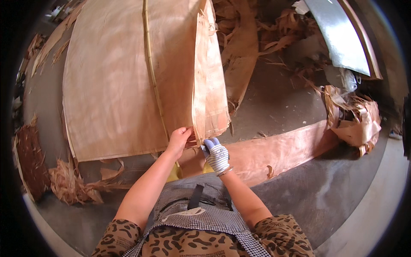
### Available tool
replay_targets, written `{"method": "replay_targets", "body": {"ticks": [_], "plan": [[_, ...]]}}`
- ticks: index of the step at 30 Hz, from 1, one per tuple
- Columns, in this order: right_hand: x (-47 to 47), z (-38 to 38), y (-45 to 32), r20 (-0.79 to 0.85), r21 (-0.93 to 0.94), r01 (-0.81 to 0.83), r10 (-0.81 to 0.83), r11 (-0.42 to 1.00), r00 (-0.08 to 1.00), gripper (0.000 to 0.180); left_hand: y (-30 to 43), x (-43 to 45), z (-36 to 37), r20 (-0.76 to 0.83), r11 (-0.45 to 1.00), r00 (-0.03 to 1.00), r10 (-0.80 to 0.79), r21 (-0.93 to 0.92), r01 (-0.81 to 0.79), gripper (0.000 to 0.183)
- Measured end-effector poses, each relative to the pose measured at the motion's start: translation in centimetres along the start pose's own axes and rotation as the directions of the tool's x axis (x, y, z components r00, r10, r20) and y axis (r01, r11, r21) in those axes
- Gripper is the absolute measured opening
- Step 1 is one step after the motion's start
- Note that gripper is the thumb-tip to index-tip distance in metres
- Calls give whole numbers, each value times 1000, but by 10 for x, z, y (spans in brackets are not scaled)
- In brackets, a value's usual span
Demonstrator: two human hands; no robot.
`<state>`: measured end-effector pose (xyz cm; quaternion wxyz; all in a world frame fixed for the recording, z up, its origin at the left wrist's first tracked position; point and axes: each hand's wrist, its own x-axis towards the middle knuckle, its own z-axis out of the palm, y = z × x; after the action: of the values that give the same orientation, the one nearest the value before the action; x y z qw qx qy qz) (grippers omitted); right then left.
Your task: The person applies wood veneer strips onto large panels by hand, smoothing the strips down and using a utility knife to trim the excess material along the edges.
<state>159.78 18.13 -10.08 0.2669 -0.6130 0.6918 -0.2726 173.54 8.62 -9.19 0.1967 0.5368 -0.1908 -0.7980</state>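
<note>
A large stack of thin wood veneer sheets [112,80] lies before me, its near edge a little beyond my wrists. At its right side a veneer edge [199,80] stands folded up along the stack's length. My bare left hand [181,141] pinches the near corner of that raised edge, its fingertips partly hidden behind it. My right hand [218,157], in a striped knit glove, is closed at the same corner around a small grey object [204,148], perhaps a blade, mostly covered by the fingers. A thin bamboo stick [149,54] lies lengthwise on the stack.
A long veneer strip [276,151] stretches right across the concrete floor to a crumpled veneer bundle [359,128]. Veneer scraps [74,183] lie at the near left, beside a dark bark-like piece [32,157]. A shiny metal sheet [343,38] stands at the upper right.
</note>
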Motion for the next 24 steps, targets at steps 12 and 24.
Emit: {"method": "replay_targets", "body": {"ticks": [12, 24], "plan": [[-12, 43, -62, -314, 86, -101, 123, 991, 942, 29, 22, -29, -47, 183, 994, 982, 47, 92, -65, 11], [15, 14, 0, 48, 897, -353, 735, 266, 676, 12, -3, 14, 21, -39, 982, 991, 131, 144, -124, 12]]}}
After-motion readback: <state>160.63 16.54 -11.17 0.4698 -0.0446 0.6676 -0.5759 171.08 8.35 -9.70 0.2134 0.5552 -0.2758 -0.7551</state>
